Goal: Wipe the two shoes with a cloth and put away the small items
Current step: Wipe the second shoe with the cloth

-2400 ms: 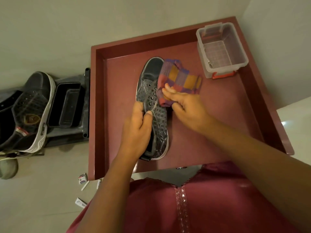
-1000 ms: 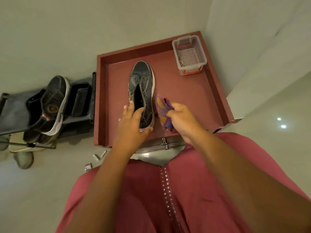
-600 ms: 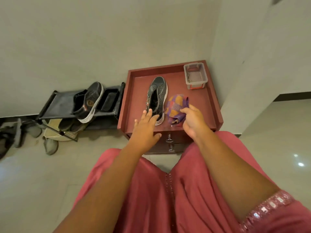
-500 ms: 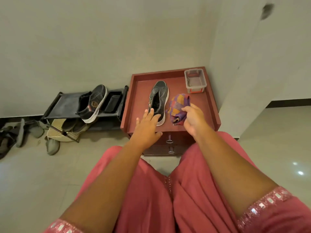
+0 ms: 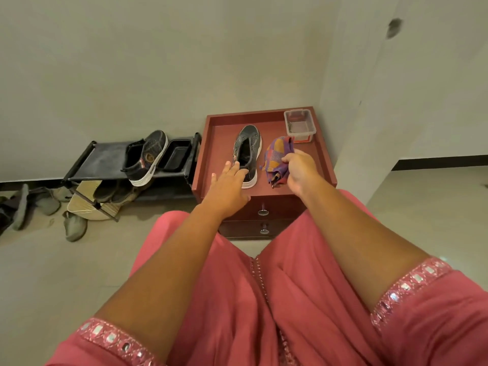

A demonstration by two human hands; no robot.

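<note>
So one dark shoe (image 5: 247, 151) is parked sole-down on the red counter (image 5: 320, 154), toe pointed at the wall, with the plaid cloth (image 5: 276, 158) bunched up just beside it on the right. The left hand (image 5: 228, 184) is seen with fingers spread out straight, tips at the heel end of that shoe; whether it's actually touching or just above can't really be told from this angle. The grip of the right hand (image 5: 299, 170) is pinched on the near edge of the cloth, fingers curled into the fabric, most of the cloth lying on the counter. The second shoe (image 5: 146, 157) is tipped on its side on the black rack (image 5: 101, 162) to the left, well apart from the counter, next to a black tray (image 5: 174, 154). A clear plastic bin (image 5: 299, 125) is sat in the far right corner of the counter, something small possibly in it, too blurry to call. Judging by the layout, the first shoe looks done with and the switch to the second one is probably what's in hand. Next move would likely call for the other shoe to be fetched from the rack with the free left hand while the cloth is kept in the right. The small items aren't clearly spotted anywhere, so that part looks not started.
</note>
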